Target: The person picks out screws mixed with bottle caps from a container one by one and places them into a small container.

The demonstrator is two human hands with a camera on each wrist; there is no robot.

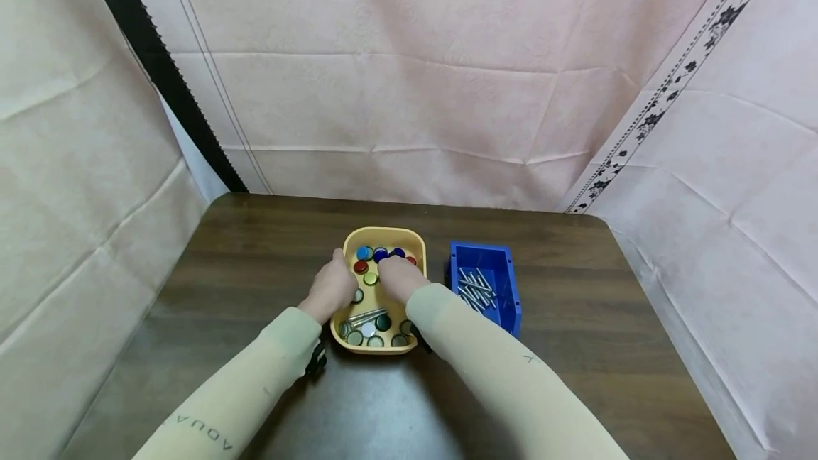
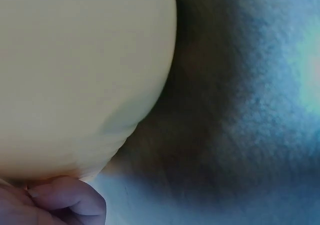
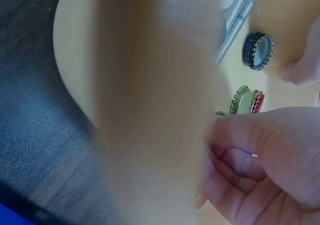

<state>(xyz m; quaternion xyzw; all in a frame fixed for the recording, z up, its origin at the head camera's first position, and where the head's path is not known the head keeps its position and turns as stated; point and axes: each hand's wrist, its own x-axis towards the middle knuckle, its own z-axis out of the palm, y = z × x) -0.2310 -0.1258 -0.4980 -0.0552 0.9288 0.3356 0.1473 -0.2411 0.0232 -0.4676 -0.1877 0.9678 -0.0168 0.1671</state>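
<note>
A pale yellow tray point(image 1: 382, 351) holds bottle caps point(image 1: 375, 341) and several metal screws point(image 1: 367, 318). My left hand point(image 1: 332, 286) grips the tray's left rim; its curled fingers point(image 2: 70, 200) show against the tray wall in the left wrist view. Over the right half of the tray is my right hand point(image 1: 400, 277), among the blue and red caps. In the right wrist view its fingers point(image 3: 270, 135) are curled with the thumb near a pale green cap point(image 3: 243, 101); I cannot tell whether they hold anything.
A blue bin point(image 1: 511, 297) with several screws point(image 1: 476, 288) stands right of the tray, partly behind the right sleeve. Both stand on a dark wooden table point(image 1: 287, 247) with pale cloth point(image 1: 415, 91) around it. A blurred brownish shape hides much of the right wrist view.
</note>
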